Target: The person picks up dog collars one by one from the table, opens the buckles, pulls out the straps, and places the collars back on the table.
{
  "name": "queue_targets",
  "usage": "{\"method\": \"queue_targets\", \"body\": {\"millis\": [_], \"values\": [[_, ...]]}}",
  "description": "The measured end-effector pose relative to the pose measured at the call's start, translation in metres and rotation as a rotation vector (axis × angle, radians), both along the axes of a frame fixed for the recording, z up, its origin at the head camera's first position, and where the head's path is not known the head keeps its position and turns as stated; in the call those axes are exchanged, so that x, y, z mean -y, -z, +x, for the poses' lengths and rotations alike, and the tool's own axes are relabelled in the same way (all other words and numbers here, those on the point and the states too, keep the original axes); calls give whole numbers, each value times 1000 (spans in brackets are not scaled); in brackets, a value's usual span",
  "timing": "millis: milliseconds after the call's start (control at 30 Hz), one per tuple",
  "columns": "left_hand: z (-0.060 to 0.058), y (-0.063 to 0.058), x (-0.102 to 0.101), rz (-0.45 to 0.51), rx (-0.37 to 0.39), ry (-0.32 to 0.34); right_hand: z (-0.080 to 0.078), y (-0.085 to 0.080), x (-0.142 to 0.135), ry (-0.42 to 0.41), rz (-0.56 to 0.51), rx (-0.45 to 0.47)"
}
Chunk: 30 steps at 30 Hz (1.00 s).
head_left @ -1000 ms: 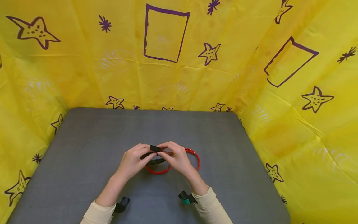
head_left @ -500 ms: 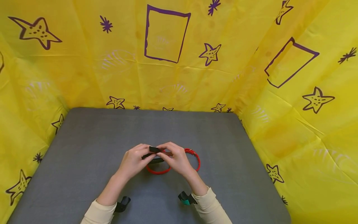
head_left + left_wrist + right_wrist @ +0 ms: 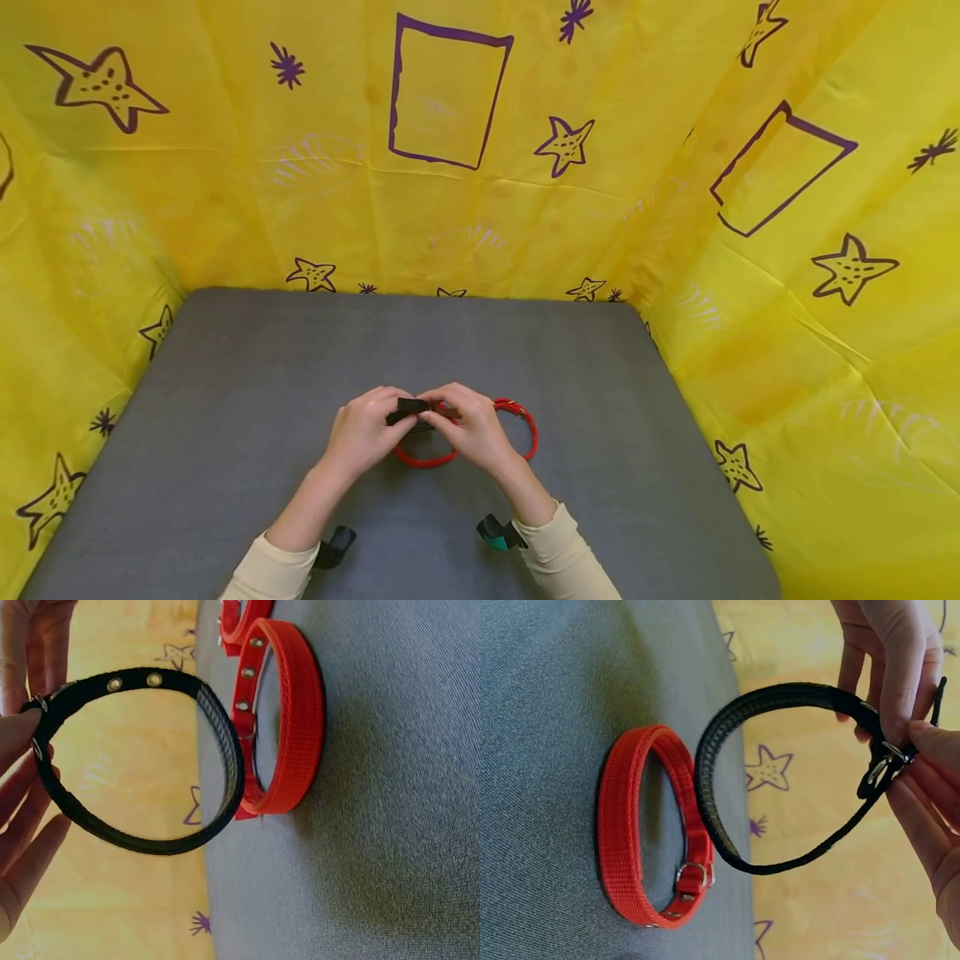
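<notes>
A black dog collar [image 3: 217, 727] is raised off the table, its strap closed into a loop. Both hands meet at its metal buckle [image 3: 889, 761], seen in the right wrist view. With thumb and fingers the left hand [image 3: 367, 427] pinches the strap on the left side. The right hand [image 3: 472, 427] pinches it at the buckle from the right, and the strap's tip sticks up between the hands. Below the loop a red dog collar [image 3: 619, 825] lies on the grey table, overlapped by the black one in both wrist views.
A second red collar [image 3: 533, 433] rests on the table [image 3: 300, 350] just right of the first. Black straps with cameras [image 3: 335, 547] hang by each wrist. Yellow fabric walls [image 3: 337, 200] with drawn starfish stand around the table's back and sides.
The left hand has shifted slightly right, and the black strap end between the fingers has dropped a little. The right hand stays almost in place. Both red collars lie as before.
</notes>
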<state>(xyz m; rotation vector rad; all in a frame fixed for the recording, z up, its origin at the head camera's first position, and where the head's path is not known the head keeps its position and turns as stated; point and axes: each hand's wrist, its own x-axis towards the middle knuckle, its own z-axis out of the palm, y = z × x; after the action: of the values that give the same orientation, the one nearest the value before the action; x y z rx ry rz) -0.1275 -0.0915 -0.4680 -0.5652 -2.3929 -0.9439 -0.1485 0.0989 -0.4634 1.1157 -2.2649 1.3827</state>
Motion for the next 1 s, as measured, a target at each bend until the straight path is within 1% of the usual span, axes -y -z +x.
{"method": "queue_targets", "body": {"millis": [100, 200, 300, 500, 667, 800, 1000], "values": [[0, -1, -1, 8, 41, -32, -3, 5, -1, 1, 14, -6], [0, -2, -1, 13, 57, -48, -4, 7, -2, -9, 11, -13], [0, -4, -1, 11, 61, -55, -4, 6, -2, -14, 6, -25], [1, -8, 0, -13, 104, -64, -3, 6, 1, -6, -22, -34], [0, -6, 0, -27, 117, -67, -3, 7, 1, 13, -22, -43], [0, -1, 0, -27, 82, -57, -2, 7, 1, 33, -19, -33], [-3, 6, -1, 19, -28, -26, -3, 8, 0, 27, -62, 12]]}}
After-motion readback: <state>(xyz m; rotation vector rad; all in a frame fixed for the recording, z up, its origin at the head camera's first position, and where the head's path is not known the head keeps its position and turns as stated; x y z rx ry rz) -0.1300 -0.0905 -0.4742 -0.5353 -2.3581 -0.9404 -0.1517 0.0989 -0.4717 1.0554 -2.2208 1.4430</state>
